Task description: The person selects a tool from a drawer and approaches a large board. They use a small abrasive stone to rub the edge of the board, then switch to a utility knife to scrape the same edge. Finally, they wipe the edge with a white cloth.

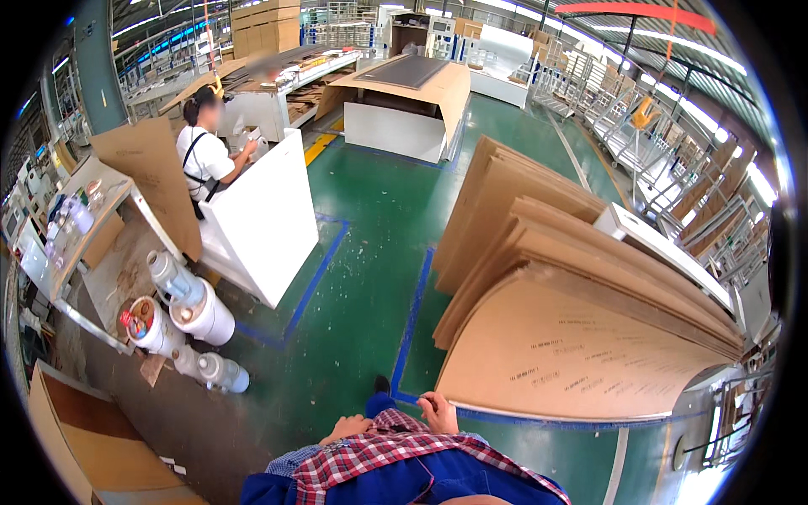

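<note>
My left hand (343, 427) is low at the front of my body, beside a red checked cloth (396, 427) over blue workwear, its fingers curled and partly hidden. My right hand (436, 412), also with bent fingers, is next to the lower corner of the nearest large cardboard sheet (572, 345); whether it touches it, and what either hand holds, I cannot make out. That sheet lies at the front of a leaning, bowed stack of brown sheets (480, 198), with a long white board (665, 252) among them. One dark shoe (382, 383) shows on the green floor.
A co-worker (200, 156) works behind a white panel (261, 219) at left, near a bench (126, 202), several white drums and jugs (202, 316), and cardboard (93, 438). A cardboard-topped white unit (391, 130) stands ahead; metal racks (665, 194) line the right.
</note>
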Demonstrator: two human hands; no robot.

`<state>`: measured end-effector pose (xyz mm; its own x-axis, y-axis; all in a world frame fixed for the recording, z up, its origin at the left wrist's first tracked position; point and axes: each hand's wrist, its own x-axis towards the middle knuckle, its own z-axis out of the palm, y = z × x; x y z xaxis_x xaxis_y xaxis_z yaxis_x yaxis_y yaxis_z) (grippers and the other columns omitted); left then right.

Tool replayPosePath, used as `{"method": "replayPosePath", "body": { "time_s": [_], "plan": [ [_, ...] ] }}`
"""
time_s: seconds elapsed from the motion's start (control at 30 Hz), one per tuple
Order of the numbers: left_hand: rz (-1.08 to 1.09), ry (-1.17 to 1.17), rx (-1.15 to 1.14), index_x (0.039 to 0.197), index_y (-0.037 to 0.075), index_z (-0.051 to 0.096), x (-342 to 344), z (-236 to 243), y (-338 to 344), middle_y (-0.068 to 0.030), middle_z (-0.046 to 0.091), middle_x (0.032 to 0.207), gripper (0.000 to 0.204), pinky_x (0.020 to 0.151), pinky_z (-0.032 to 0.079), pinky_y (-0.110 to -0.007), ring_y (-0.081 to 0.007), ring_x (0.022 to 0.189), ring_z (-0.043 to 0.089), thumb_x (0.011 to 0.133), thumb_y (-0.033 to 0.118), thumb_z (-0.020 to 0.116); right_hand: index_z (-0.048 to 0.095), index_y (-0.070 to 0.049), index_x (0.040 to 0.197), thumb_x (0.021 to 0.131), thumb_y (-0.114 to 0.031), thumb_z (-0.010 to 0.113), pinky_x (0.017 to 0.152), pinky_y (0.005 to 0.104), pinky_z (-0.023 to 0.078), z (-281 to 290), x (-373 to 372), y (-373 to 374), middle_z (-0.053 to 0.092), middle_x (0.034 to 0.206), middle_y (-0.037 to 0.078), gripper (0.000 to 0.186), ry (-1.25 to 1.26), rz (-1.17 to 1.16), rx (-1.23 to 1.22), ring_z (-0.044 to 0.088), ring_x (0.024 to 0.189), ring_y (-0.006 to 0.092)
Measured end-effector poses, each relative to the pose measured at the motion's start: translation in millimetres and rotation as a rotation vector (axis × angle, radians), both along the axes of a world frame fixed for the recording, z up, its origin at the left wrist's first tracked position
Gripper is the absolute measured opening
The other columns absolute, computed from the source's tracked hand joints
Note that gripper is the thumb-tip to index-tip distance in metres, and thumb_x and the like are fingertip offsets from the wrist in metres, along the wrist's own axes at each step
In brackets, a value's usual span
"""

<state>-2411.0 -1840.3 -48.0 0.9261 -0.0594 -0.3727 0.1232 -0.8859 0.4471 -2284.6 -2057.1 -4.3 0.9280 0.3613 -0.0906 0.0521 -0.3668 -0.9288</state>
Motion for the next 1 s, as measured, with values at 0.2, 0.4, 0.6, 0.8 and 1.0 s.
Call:
{"method": "replayPosePath", "body": {
  "time_s": [0.2, 0.4, 0.6, 0.8, 1.0],
  "plan": [
    [0.355, -0.115, 0.016, 0.097, 0.010, 0.065, 121.4, 27.6, 140.5, -0.0189, 0.064, 0.097, 0.029, 0.079, 0.048, -0.047, -0.0378, 0.092, 0.060, 0.087, 0.035, 0.055, 0.062, -0.002, 0.100, 0.098, -0.024, 0.052, 0.049, 0.0204, 0.043, 63.0, 217.1, 143.0, 0.063, 0.081, 0.002, 0.024, 0.180, 0.093, 0.479, 0.052, 0.055, 0.0064],
    [0.893, -0.142, -0.100, 0.088, 0.003, 0.065, 171.5, -1.2, 242.8, -0.0223, 0.064, 0.084, 0.032, 0.072, 0.049, -0.048, -0.0421, 0.083, 0.061, 0.087, 0.032, 0.052, 0.052, 0.004, 0.121, 0.102, -0.023, 0.040, 0.067, 0.0245, 0.047, 163.3, 397.5, 270.3, 0.062, 0.097, 0.006, 0.035, 0.652, 0.375, 1.128, 0.056, 0.071, 0.0126],
    [0.699, 0.705, -0.071, 0.100, 0.007, 0.068, 190.3, -106.9, 308.2, -0.0170, 0.068, 0.095, 0.031, 0.077, 0.052, -0.042, -0.0314, 0.089, 0.066, 0.088, 0.033, 0.055, 0.050, 0.003, 0.124, 0.101, -0.020, 0.043, 0.067, 0.0256, 0.048, 159.1, 521.3, 374.2, 0.062, 0.101, 0.007, 0.034, 0.666, 0.454, 1.206, 0.056, 0.074, 0.0146],
    [0.579, 0.604, -0.210, 0.100, 0.008, 0.068, 337.0, -116.7, 434.4, -0.0162, 0.068, 0.094, 0.033, 0.073, 0.052, -0.043, -0.0297, 0.086, 0.067, 0.087, 0.036, 0.056, 0.051, 0.000, 0.124, 0.099, -0.018, 0.046, 0.065, 0.0258, 0.044, 181.8, 655.5, 464.0, 0.060, 0.100, 0.006, 0.031, 0.546, 0.427, 1.071, 0.053, 0.074, 0.0141],
    [0.228, 0.382, -0.094, 0.099, 0.009, 0.069, 550.7, -93.7, 568.7, -0.0154, 0.069, 0.093, 0.035, 0.069, 0.053, -0.045, -0.0281, 0.083, 0.068, 0.085, 0.039, 0.057, 0.054, 0.001, 0.117, 0.092, -0.016, 0.057, 0.058, 0.0250, 0.038, 131.0, 767.8, 522.1, 0.056, 0.094, 0.006, 0.031, 0.586, 0.120, 0.947, 0.047, 0.070, 0.0122]
  ]
}}
